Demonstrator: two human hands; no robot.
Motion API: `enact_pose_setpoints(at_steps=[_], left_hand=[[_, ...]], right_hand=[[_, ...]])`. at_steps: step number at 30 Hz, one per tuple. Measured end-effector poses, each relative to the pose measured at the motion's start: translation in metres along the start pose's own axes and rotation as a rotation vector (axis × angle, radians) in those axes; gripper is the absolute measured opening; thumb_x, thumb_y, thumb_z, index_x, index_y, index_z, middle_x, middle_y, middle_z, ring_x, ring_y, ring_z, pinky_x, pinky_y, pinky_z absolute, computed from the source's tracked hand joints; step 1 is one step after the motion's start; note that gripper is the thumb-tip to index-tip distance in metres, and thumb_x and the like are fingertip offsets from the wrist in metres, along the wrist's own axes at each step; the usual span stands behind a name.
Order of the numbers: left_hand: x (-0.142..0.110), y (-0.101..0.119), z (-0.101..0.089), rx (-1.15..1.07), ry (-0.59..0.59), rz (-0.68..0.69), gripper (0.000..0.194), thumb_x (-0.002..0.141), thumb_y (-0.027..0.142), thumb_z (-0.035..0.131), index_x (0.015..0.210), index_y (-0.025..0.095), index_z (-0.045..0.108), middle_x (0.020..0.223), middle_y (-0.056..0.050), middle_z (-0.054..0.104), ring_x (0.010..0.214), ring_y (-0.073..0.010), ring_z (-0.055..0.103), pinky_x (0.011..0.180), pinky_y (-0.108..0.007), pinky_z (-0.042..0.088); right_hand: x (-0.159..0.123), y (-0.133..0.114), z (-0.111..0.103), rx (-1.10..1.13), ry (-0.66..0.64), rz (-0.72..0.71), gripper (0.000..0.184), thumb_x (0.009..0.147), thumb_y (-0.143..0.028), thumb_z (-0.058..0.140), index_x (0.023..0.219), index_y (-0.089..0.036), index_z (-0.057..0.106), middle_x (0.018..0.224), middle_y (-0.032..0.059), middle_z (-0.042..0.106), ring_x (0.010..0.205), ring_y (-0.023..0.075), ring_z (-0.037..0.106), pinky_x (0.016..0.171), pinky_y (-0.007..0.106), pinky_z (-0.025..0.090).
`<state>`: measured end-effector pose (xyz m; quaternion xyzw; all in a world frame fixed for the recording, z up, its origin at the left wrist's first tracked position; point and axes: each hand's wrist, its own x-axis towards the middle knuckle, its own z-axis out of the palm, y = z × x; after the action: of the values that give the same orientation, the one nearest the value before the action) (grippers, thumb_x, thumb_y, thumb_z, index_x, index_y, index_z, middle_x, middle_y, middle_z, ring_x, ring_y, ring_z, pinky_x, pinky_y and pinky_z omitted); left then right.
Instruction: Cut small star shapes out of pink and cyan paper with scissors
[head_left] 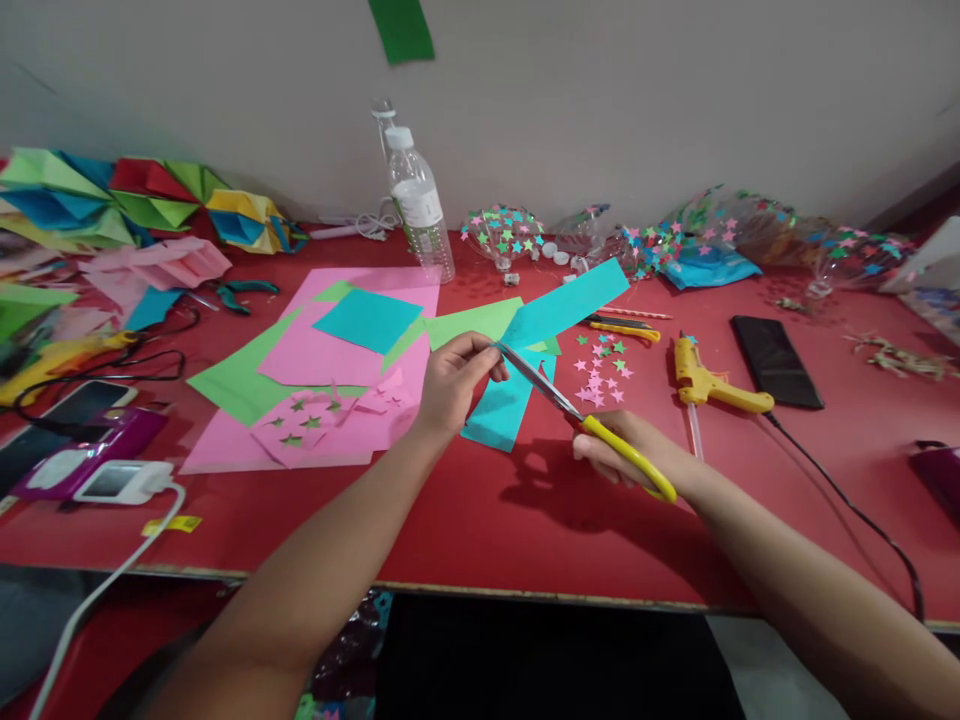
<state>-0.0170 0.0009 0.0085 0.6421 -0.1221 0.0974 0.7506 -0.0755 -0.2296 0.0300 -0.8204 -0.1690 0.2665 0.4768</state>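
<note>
"What shows to the left?"

"At nine o'clock from my hands, a pink scrap (324, 432) cut with star-shaped holes lies on larger pink sheets (300, 350)."

"And the hands themselves?"

"My left hand (459, 382) pinches the near end of a blue paper strip (570, 303), thumb against fingers, the strip angling toward two o'clock above the red table (442, 520). The scissors (628, 453) point to ten o'clock, tips at my left fingertips; at four o'clock my right hand (628, 440) is curled around the yellow handles. Whether the blades are parted, I cannot tell."

"What could go wrong?"

"A nipped thumb, I judge — the tips sit that near, and one hasty squeeze would do it. The strip's far end appears unsupported, so a sway could make for a crooked edge."

"Farther right?"

"Paper stars (598, 375) lie loose toward two o'clock, and a brush of my knuckles could scatter them. At three sits a yellow glue gun (716, 385), its cord (847, 500) trailing past my right forearm (780, 580) — a snag there could drag it."
</note>
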Motion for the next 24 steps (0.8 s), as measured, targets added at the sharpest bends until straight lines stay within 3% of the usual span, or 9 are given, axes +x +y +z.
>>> enact_pose_setpoints(at_steps=[15,24], left_hand=[[0.0004,0.0003,-0.0003,-0.082,-0.027,-0.081,0.011,0.079,0.020,0.062,0.068,0.017,0.064,0.061,0.000,0.066,0.060,-0.0118,0.062,0.064,-0.026,0.049],[-0.0001,0.0057,0.0023,-0.101,-0.023,-0.093,0.012,0.078,0.018,0.061,0.066,0.018,0.062,0.060,0.000,0.065,0.058,-0.0117,0.060,0.064,-0.027,0.049]], right_hand=[[0.0049,0.0027,0.0050,0.094,0.069,0.088,0.048,0.082,-0.064,0.058,0.067,-0.019,0.050,0.041,-0.0067,0.044,0.036,0.0071,0.041,0.041,0.021,0.033],[0.0022,-0.0025,0.0042,0.076,0.017,0.064,0.054,0.085,-0.069,0.048,0.069,-0.018,0.051,0.043,-0.0055,0.046,0.036,0.0060,0.039,0.039,0.019,0.031]])
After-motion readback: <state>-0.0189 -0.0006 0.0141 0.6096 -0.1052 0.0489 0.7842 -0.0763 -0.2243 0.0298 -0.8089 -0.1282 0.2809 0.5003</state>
